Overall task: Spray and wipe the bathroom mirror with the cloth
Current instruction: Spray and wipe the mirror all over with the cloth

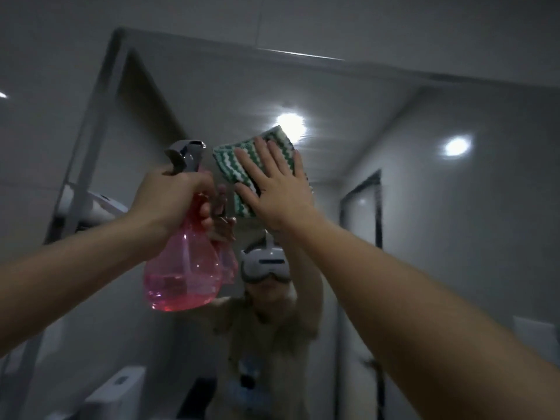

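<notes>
Mirror [394, 183]: fills the wall ahead, framed at top and left; wiping looks to be the step in hand, high on the glass
Cloth [242, 165]: green-and-white striped, folded, flat against the glass under the right hand [272, 189]; fingers spread straight, palm pressing
Spray bottle [185, 268]: pink, part-full, raised just left of the cloth; left hand [169, 198] curled round its neck below the trigger
Next move: probably sweep the cloth across unwiped glass, keeping even pressure
In the way: the bottle sits close to the cloth; a leftward stroke could meet it
Around: ceiling lights [291, 122] and the person's headset [263, 262] show in reflection
</notes>
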`<state>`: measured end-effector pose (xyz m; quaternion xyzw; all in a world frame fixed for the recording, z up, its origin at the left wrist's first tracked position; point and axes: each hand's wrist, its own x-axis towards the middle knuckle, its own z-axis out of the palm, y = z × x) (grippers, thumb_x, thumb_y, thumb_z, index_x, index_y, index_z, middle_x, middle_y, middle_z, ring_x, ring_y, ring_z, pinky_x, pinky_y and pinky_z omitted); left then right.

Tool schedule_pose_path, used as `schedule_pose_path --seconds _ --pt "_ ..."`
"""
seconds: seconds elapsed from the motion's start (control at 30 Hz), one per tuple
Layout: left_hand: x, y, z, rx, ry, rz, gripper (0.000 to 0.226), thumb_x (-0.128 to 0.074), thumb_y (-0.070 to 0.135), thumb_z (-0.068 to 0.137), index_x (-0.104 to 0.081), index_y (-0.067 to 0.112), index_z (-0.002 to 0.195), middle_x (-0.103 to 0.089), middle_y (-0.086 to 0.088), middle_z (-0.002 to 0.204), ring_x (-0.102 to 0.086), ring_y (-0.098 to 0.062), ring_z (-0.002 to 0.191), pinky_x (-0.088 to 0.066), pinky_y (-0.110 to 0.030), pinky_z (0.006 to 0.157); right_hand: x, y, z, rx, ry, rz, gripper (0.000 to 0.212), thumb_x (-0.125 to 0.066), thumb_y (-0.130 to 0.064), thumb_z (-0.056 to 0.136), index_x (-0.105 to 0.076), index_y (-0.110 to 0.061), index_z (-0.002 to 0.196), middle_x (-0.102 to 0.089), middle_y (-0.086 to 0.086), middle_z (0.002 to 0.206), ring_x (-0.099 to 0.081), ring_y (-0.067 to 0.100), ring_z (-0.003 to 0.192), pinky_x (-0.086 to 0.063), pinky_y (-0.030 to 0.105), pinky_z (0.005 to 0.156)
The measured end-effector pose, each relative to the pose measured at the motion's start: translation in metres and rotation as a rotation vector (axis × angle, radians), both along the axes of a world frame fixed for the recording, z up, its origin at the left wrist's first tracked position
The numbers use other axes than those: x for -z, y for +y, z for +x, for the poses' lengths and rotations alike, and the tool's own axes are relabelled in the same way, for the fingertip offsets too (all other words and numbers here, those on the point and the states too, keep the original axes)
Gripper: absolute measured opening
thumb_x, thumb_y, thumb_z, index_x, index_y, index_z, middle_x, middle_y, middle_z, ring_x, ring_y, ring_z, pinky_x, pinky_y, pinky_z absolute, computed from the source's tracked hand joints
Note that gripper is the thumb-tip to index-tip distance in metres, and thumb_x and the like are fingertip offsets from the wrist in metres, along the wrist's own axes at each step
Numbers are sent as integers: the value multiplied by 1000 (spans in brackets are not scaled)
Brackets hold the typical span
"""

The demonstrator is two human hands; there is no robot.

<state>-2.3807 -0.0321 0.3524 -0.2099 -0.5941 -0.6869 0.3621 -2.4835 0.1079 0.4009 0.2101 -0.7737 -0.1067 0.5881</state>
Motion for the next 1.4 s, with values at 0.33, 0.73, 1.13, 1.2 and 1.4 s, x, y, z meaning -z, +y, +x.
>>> schedule_pose_path --seconds 0.33,0.73,1.13,1.2,1.4 --pt "12 118 -7 180 16 -2 22 -50 -10 76 -56 3 92 -37 -7 40 -36 -15 31 -35 -19 37 35 193 3 110 -64 -200 64 -6 -62 90 14 -41 147 17 -2 159 13 16 146 9 45 117" --pt "37 161 -14 359 -89 47 44 -53 -1 55 -56 -4 98 -41 -19 72 -34 -18 38 -33 -26 47 69 233 -4 95 -64 -394 61 -21 -53 100 10 -37 150 16 1 159 14 19 146 11 46 116" --pt "94 56 11 133 -73 30 22 -45 -13 82 -57 5 85 -44 4 36 -36 -11 31 -34 -18 36 139 126 -3 34 -123 -510 68 -11 -55 93 11 -28 151 19 8 158 18 24 145 21 46 110" --pt "99 26 14 97 -96 57 22 -46 -11 81 -56 1 96 -48 3 36 -37 -11 32 -35 -18 37 147 94 -6 12 -101 -477 67 -15 -55 94 9 -30 151 16 8 159 16 24 146 25 44 109" --pt "122 -55 25 28 -136 52 31 -50 -10 78 -55 -2 108 -42 4 36 -40 -11 33 -38 -22 37 183 -11 -4 -68 -43 -233 63 -31 -49 97 -13 -26 152 -6 12 160 -4 28 146 17 47 111"
